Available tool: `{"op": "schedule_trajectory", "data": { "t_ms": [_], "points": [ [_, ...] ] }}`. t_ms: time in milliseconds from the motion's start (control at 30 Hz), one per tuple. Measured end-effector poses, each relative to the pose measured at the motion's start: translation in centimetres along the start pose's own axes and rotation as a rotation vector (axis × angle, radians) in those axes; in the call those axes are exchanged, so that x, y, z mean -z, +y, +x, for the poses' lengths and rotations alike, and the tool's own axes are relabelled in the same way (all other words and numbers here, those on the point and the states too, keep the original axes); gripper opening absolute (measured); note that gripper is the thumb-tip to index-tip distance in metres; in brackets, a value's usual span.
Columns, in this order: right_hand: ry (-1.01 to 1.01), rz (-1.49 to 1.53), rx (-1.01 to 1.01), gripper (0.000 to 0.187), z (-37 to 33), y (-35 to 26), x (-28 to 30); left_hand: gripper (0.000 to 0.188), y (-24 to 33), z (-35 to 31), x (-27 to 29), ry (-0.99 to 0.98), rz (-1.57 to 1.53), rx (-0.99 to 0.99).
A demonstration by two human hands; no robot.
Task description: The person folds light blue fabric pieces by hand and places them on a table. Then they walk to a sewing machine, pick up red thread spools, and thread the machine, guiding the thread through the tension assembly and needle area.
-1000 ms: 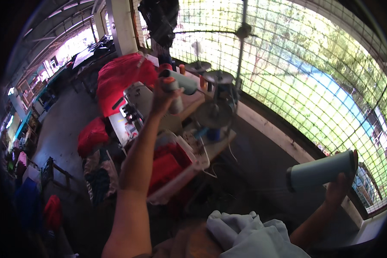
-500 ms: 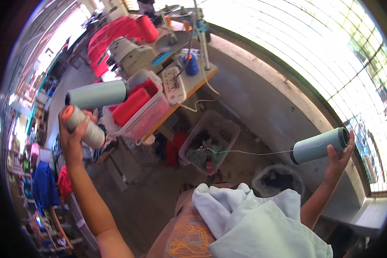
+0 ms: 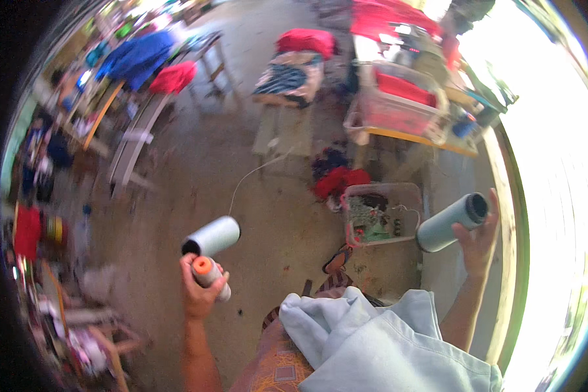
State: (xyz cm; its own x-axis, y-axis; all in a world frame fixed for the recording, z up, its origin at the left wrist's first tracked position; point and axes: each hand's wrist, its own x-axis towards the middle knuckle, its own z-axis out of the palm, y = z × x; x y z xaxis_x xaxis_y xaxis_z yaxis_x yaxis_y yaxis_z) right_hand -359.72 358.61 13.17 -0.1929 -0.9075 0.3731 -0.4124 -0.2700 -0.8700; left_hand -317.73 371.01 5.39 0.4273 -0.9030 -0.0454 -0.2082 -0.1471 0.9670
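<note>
My left hand [image 3: 201, 297] is closed round a small grey thread cone [image 3: 212, 279] with an orange end. Against its fingertips is a large pale blue-green thread spool [image 3: 217, 235] with a black end, lying tilted; a loose thread [image 3: 243, 181] trails up from it. On the other side, my right hand [image 3: 479, 247] grips a matching pale blue-green spool [image 3: 443, 223] by its black-rimmed end, thumb on one side and fingers behind. A pale blue garment [image 3: 389, 340] lies across my lap between the two arms.
A see-through bin [image 3: 387, 242] with thread scraps sits on the floor ahead, beside red cloth [image 3: 340, 183]. Behind it, a sewing table [image 3: 411, 136] carries a tub [image 3: 398, 114] of red fabric. A cloth-topped bench [image 3: 281, 130] stands mid-floor; a narrow bench [image 3: 134, 140] is at left.
The view has swung left, so the sewing table now appears farther right. My left hand has come lower and nearer my body with its cone and spool. Both hands keep their hold.
</note>
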Motion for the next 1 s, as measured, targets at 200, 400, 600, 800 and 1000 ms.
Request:
{"op": "schedule_trajectory", "data": {
  "t_ms": [200, 400, 600, 800, 1000],
  "points": [
    [-0.521, 0.217, 0.005, 0.085, -3.0, -2.9, -14.8, 0.061, -15.7, -17.9, 9.6, 0.364, 0.495, 0.413],
    [-0.680, 0.369, 0.169, 0.080, -3.1, -5.4, -28.1, 0.065, -20.7, -23.5, 11.8, 0.597, 0.414, 0.829],
    [-0.944, 0.377, 0.306, 0.082, -0.3, -8.2, -41.4, 0.068, -21.7, -18.4, 13.5, 0.799, 0.233, 0.901],
    [-1.140, 0.346, 0.455, 0.083, -0.3, -15.5, -56.8, 0.071, -18.8, -10.4, 18.2, 1.024, 0.085, 0.855],
    [-1.493, 0.478, 0.487, 0.084, -9.2, -24.2, -71.0, 0.070, -20.8, -7.8, 23.6, 1.277, 0.088, 0.848]
  ]
}}
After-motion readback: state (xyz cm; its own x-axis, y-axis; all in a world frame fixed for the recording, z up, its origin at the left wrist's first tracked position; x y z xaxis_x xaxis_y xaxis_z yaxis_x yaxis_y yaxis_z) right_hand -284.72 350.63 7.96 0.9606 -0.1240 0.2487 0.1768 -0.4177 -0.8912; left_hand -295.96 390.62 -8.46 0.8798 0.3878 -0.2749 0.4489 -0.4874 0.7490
